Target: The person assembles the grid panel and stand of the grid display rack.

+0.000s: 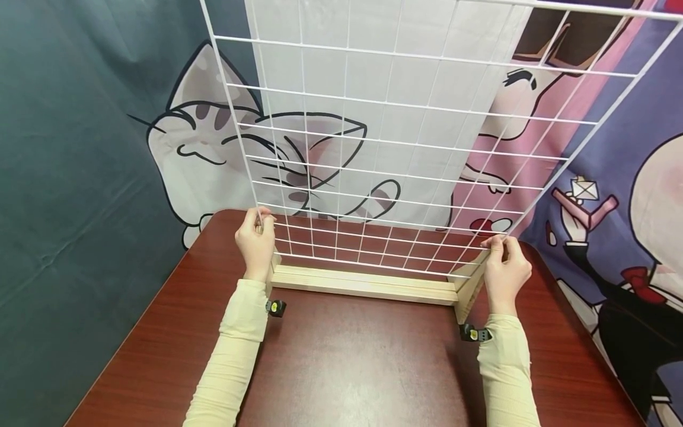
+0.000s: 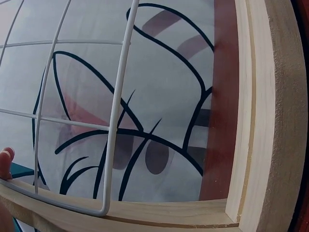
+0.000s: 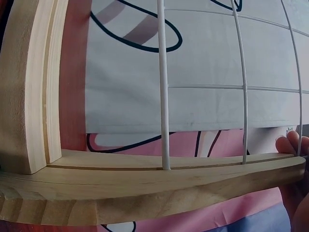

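A white wire grid panel [image 1: 352, 154] stands upright, tilted, over the table. My left hand [image 1: 256, 243] pinches its left side wire, and my right hand [image 1: 504, 270] grips its right side wire. Beneath is a pale wooden frame with a grooved base bar [image 1: 363, 284] and two side pieces. In the left wrist view, the panel's rounded lower corner lies along the grooved left side piece [image 2: 193, 210]. The right wrist view has the panel's bottom wire [image 3: 163, 96] meeting the groove of the right side piece [image 3: 159, 186]. A gap separates that bottom wire from the base bar.
The frame stands on a reddish-brown table [image 1: 352, 356] with rounded far corners. Close behind hangs a cloth backdrop [image 1: 133, 237] printed with cartoon figures. Small black cameras are strapped to both wrists.
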Action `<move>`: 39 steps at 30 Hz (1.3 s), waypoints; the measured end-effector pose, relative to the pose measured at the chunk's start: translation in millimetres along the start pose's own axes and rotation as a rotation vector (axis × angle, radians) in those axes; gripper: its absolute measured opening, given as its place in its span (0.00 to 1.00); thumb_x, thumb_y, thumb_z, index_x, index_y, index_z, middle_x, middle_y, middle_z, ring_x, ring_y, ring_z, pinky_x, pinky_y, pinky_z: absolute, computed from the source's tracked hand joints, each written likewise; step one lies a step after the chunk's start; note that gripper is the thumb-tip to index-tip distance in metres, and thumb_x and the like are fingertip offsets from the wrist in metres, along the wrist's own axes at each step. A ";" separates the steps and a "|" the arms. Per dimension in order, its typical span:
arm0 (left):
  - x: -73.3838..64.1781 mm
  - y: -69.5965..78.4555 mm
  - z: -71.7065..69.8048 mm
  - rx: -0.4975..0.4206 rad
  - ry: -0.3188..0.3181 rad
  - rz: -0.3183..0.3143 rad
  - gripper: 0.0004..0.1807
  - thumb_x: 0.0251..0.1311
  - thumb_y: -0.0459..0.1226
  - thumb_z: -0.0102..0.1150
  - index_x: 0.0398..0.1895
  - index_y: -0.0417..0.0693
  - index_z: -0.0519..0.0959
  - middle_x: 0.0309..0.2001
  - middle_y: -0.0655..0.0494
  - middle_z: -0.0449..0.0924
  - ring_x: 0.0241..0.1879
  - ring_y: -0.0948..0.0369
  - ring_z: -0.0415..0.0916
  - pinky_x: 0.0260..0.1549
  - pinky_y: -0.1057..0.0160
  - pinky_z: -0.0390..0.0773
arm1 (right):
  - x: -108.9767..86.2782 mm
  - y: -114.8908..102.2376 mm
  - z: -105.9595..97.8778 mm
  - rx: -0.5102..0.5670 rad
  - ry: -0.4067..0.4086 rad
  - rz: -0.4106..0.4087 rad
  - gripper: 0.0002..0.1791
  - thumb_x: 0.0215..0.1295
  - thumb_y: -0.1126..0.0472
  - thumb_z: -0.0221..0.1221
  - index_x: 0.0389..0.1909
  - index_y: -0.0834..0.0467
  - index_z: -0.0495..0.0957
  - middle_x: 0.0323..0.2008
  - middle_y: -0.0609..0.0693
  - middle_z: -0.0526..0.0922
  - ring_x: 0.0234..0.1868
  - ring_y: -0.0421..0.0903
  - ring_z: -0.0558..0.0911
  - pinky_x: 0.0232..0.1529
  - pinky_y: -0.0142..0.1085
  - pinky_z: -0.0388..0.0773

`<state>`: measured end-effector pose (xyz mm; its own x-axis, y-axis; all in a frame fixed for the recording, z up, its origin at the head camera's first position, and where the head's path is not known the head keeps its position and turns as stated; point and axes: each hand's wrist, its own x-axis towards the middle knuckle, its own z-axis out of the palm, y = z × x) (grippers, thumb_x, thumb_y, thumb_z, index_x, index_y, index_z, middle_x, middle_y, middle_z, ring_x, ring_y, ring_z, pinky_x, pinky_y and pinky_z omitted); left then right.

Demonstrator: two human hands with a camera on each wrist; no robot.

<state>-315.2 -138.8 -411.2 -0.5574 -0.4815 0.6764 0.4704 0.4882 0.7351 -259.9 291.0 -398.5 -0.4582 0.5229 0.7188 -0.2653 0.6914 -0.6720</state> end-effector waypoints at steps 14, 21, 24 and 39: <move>-2.6 -0.8 1.2 0.033 -0.021 0.022 0.07 0.57 0.27 0.51 0.35 0.38 0.79 0.28 0.46 0.85 0.28 0.57 0.78 0.30 0.74 0.66 | 0.2 2.1 -1.0 0.012 -0.009 -0.002 0.11 0.66 0.61 0.58 0.29 0.62 0.83 0.29 0.62 0.86 0.21 0.12 0.66 0.32 0.19 0.57; -4.9 -1.8 1.1 0.023 -0.031 -0.002 0.08 0.59 0.27 0.50 0.36 0.38 0.79 0.29 0.44 0.85 0.30 0.52 0.79 0.32 0.73 0.66 | -0.9 4.4 0.1 0.007 -0.021 0.009 0.11 0.67 0.61 0.58 0.29 0.64 0.82 0.27 0.50 0.88 0.23 0.11 0.67 0.34 0.19 0.58; -5.6 -2.6 0.2 0.020 -0.037 -0.002 0.07 0.59 0.28 0.50 0.36 0.38 0.79 0.29 0.42 0.85 0.30 0.53 0.79 0.33 0.73 0.66 | -2.7 3.2 0.3 0.003 -0.020 0.016 0.11 0.66 0.61 0.58 0.30 0.63 0.83 0.27 0.52 0.88 0.23 0.10 0.67 0.34 0.20 0.58; -4.4 0.1 -0.1 0.042 -0.048 0.009 0.08 0.60 0.29 0.49 0.37 0.39 0.79 0.29 0.45 0.85 0.30 0.52 0.79 0.33 0.69 0.68 | -1.1 8.3 2.3 0.013 0.013 -0.007 0.10 0.66 0.63 0.59 0.28 0.62 0.84 0.30 0.59 0.87 0.20 0.14 0.63 0.29 0.21 0.54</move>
<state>-312.6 -136.7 -414.1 -0.5855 -0.4420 0.6796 0.4474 0.5229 0.7255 -263.5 295.1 -405.3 -0.4450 0.5251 0.7254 -0.2794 0.6882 -0.6696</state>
